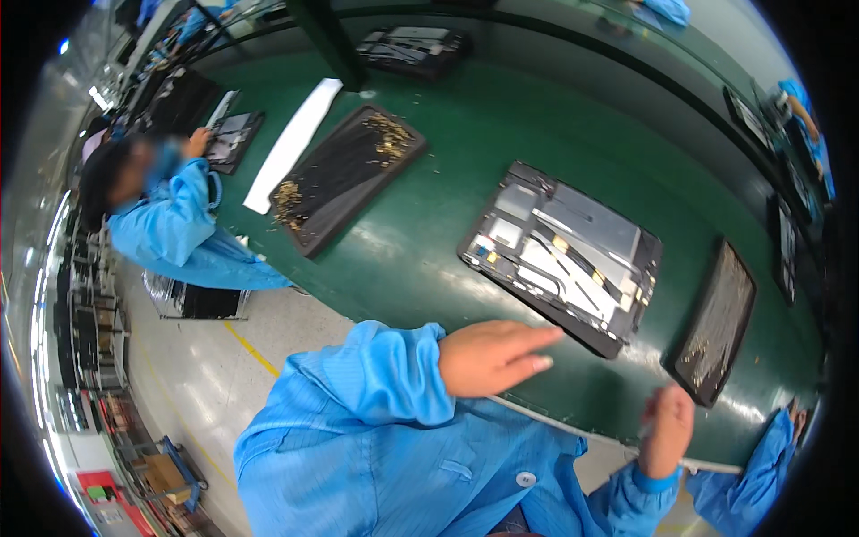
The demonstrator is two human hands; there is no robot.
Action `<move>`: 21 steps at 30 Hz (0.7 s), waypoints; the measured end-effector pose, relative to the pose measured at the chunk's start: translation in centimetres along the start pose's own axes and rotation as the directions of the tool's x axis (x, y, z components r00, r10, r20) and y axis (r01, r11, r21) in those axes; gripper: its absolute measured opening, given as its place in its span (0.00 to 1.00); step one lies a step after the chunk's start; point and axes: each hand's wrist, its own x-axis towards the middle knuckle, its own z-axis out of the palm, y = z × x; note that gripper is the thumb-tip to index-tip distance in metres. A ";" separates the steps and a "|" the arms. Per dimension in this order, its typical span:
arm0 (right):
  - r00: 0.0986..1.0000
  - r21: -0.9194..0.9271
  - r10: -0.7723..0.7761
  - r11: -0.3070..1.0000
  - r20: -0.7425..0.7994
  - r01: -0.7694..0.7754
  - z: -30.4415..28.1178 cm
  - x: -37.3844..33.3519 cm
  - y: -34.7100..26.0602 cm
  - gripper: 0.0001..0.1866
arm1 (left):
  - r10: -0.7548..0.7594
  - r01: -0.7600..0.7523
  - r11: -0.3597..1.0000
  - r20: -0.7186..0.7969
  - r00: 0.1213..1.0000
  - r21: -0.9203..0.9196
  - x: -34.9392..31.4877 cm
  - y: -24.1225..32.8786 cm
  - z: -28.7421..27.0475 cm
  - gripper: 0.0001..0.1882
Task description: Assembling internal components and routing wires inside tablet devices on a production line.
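An opened tablet [564, 259], its metal shields, cables and white battery area exposed, lies on a black pad [586, 338] on the green bench. Just off its near edge is my left hand [497, 358], with fingers stretched out and nothing in them. My right hand [667, 431] is above the bench's near edge, between the tablet and a dark tray [720, 313] with small shiny pieces. Its fingers are curled together, and whatever may be in them is hidden.
A black tray [344, 183] of small brass-coloured parts lies to the left, beside a white strip [291, 148]. A co-worker in blue [170, 215] handles another device [234, 141] at far left. More devices [413, 49] rest at the back. A blue sleeve [752, 474] shows at right.
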 end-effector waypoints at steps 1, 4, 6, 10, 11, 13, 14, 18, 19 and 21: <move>0.990 -0.101 0.020 0.995 0.136 -0.007 1.5 -0.4 -0.6 0.11 | 0.012 -0.011 1.000 0.031 0.999 -0.022 0.2 0.6 0.2 0.18; 0.624 -0.142 0.031 0.981 0.780 0.129 4.9 1.1 -1.0 0.10 | 0.290 -0.290 0.955 0.013 0.957 0.066 0.5 1.5 1.3 0.18; 0.509 -0.082 0.073 0.997 0.858 -0.004 6.3 1.3 -0.9 0.11 | 0.247 -0.247 0.969 -0.011 0.969 0.030 0.5 1.5 1.7 0.17; 0.505 -0.093 0.273 0.931 0.819 -0.353 6.8 1.7 -0.1 0.11 | 0.195 -0.196 0.981 0.091 0.976 0.000 1.1 1.0 1.9 0.13; 0.551 -0.020 0.286 0.898 0.784 -0.439 6.6 1.8 0.2 0.11 | 0.234 -0.236 0.962 0.031 0.972 0.139 1.6 0.9 1.9 0.11; 0.690 0.257 0.250 0.800 0.679 -0.543 6.6 2.0 0.5 0.12 | 0.280 -0.220 0.914 -0.138 0.950 0.342 2.6 0.4 2.7 0.08; 0.792 0.404 0.296 0.733 0.534 -0.547 6.9 2.4 0.1 0.14 | 0.285 -0.233 0.914 -0.118 0.951 0.332 3.2 -0.1 3.0 0.08; 0.933 0.613 0.193 0.711 0.303 -0.346 7.0 4.2 -1.5 0.20 | 0.252 -0.034 0.803 -0.287 0.924 0.595 5.4 -1.2 4.1 0.07; 0.970 0.632 0.128 0.739 0.205 -0.231 7.4 4.4 -1.9 0.21 | 0.225 0.007 0.792 -0.303 0.926 0.610 5.7 -1.6 4.3 0.07; 0.992 0.590 0.053 0.800 0.112 -0.109 8.0 5.1 -1.6 0.23 | 0.183 0.043 0.791 -0.303 0.935 0.610 5.8 -2.1 4.3 0.06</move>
